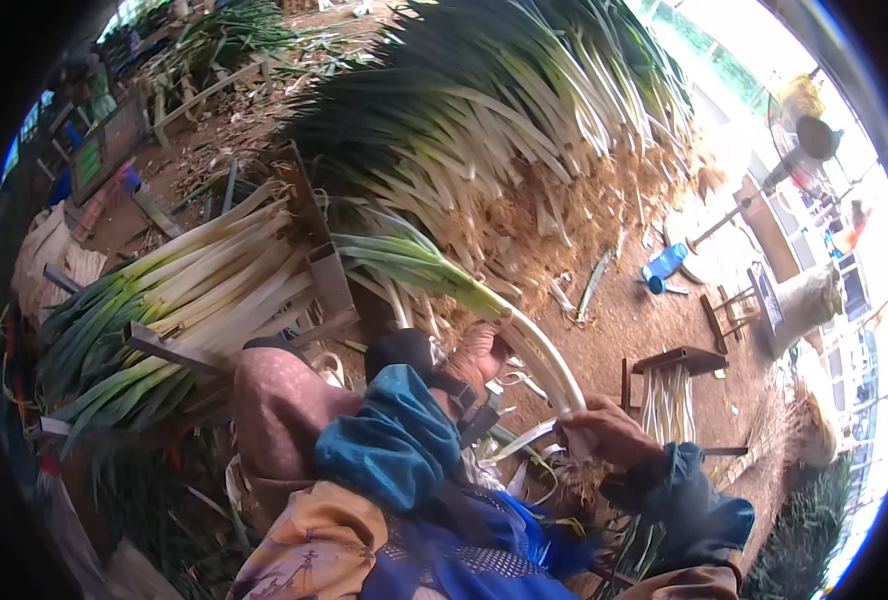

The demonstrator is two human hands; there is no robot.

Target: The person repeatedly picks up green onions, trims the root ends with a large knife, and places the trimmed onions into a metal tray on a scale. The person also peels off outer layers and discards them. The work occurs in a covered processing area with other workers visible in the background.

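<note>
Left hand [480, 356], right hand [609, 432] grip leek [544, 356] | edge: metal rack [331, 283], left | room: dirt floor [606, 345]

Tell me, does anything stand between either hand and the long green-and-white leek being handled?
Nothing visible does. The left hand is on the long green-and-white leek partway along, and the right hand is closed around its white end. The large heap of green-leaved leeks lies beyond, not between.
</note>
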